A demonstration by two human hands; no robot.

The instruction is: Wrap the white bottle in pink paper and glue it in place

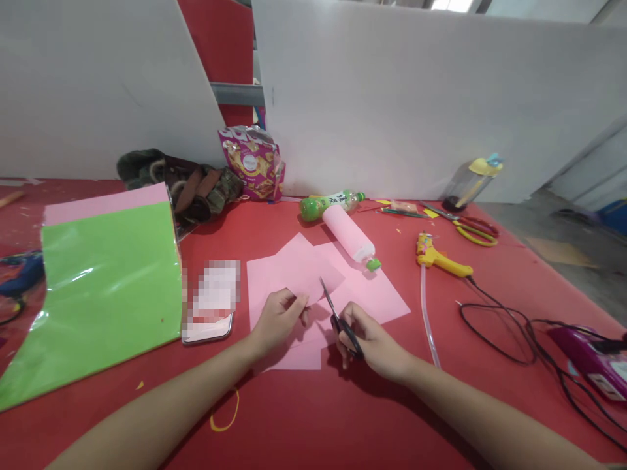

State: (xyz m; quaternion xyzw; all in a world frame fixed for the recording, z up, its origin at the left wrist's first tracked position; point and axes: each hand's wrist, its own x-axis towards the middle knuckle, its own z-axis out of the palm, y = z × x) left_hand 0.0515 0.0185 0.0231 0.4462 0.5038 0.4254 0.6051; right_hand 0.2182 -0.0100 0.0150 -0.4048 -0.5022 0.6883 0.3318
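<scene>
My left hand [281, 316] pinches the near edge of a pink paper sheet [304, 264], thumb on top and fingers curled below. In my right hand [365, 339] is a pair of scissors [347, 333] with black handles, its blades pointing up and left beside the lifted paper edge. Whether the blades touch the paper I cannot tell. Other pink sheets [385, 297] lie beneath and to the right. Just beyond the paper, a bottle wrapped in pink paper [349, 235] with a green cap lies on its side against a green-labelled bottle [333, 205].
The red table [392, 418] carries a phone [210, 303] and a green sheet pack [112, 294] at left. A yellow glue gun [443, 259], its cord, large scissors [473, 230] and a purple power strip [590, 359] are at right. A snack bag [252, 162] stands behind.
</scene>
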